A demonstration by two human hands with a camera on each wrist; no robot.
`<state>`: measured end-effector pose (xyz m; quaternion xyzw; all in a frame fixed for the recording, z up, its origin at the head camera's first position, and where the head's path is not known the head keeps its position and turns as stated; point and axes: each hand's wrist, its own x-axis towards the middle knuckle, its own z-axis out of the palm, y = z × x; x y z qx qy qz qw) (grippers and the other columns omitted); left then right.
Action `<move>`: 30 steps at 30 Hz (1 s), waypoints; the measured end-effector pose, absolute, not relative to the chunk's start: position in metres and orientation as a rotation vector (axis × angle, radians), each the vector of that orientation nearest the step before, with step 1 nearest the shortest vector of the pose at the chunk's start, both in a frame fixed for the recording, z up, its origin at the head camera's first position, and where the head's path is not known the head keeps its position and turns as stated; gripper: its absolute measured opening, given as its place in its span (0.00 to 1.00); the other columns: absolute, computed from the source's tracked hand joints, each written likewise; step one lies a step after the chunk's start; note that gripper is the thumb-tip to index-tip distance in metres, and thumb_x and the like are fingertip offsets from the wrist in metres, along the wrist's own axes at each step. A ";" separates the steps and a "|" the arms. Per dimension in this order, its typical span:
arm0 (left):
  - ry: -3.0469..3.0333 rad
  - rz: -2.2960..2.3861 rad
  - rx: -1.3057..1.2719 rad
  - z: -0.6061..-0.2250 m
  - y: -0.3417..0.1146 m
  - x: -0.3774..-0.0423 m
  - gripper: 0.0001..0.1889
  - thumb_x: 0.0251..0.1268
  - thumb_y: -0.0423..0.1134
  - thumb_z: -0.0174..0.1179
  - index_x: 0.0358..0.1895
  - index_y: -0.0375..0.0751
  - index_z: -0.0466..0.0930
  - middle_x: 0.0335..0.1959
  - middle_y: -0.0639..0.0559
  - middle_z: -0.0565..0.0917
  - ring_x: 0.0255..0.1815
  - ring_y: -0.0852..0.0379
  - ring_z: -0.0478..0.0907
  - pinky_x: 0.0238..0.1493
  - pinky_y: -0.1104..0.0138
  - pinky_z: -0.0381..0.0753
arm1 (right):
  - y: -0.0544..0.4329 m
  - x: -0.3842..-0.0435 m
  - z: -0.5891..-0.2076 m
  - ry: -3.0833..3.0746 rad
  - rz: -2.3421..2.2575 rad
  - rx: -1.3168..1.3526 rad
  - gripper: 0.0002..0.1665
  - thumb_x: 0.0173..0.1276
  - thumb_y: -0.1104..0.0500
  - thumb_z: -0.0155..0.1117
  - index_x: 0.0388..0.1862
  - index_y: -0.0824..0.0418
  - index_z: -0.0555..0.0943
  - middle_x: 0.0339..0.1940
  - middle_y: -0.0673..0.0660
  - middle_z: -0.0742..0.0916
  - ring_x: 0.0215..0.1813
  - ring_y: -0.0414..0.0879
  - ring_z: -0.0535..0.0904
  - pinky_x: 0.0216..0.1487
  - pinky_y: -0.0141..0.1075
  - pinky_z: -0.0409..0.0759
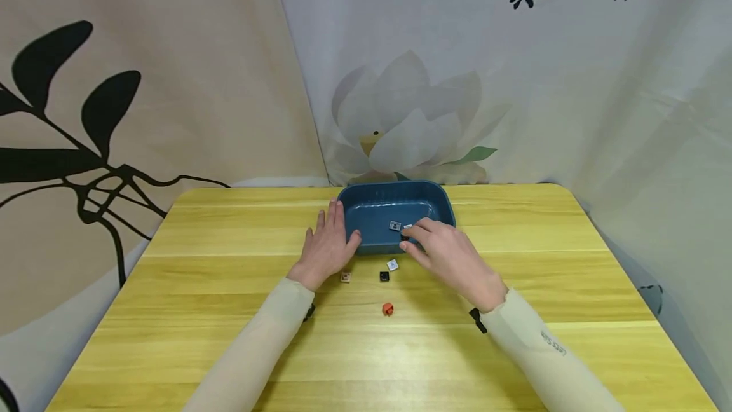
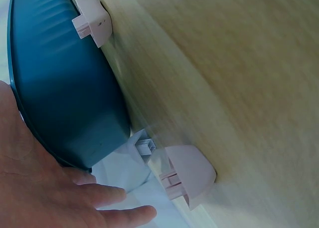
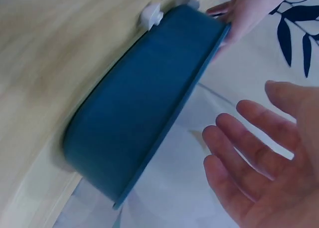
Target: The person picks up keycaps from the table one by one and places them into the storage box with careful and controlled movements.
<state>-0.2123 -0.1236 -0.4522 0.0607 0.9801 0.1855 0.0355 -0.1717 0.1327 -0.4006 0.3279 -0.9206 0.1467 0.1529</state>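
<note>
My left hand (image 1: 327, 248) rests at the left end of a dark blue tray (image 1: 350, 243), its fingers extended along the rim. Over the tray's front right part hangs my right hand (image 1: 452, 256), fingers loosely bent. In the right wrist view the fingers (image 3: 234, 153) are spread, and nothing shows between them. A small black keycap (image 1: 405, 238) appears between finger and thumb in the head view, seemingly inside the tray. Beside it lies a grey keycap (image 1: 395, 226). In front of the tray sit a white keycap (image 1: 392, 265), a black one and a pinkish keycap (image 1: 345, 277).
An orange-red small piece (image 1: 387, 309) lies nearer to me on the wooden table (image 1: 229, 259). The left wrist view shows another pink keycap (image 2: 189, 175) by the tray's end. A printed curtain (image 1: 412, 30) hangs behind the table's far edge.
</note>
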 end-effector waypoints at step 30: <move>3.011 0.560 0.189 -0.454 -0.124 -0.212 0.43 0.80 0.57 0.45 0.85 0.35 0.39 0.87 0.43 0.38 0.84 0.33 0.44 0.74 0.32 0.53 | 0.116 -0.126 -0.421 -2.645 0.345 1.436 0.32 0.77 0.43 0.63 0.73 0.56 0.77 0.75 0.56 0.77 0.72 0.51 0.76 0.67 0.49 0.77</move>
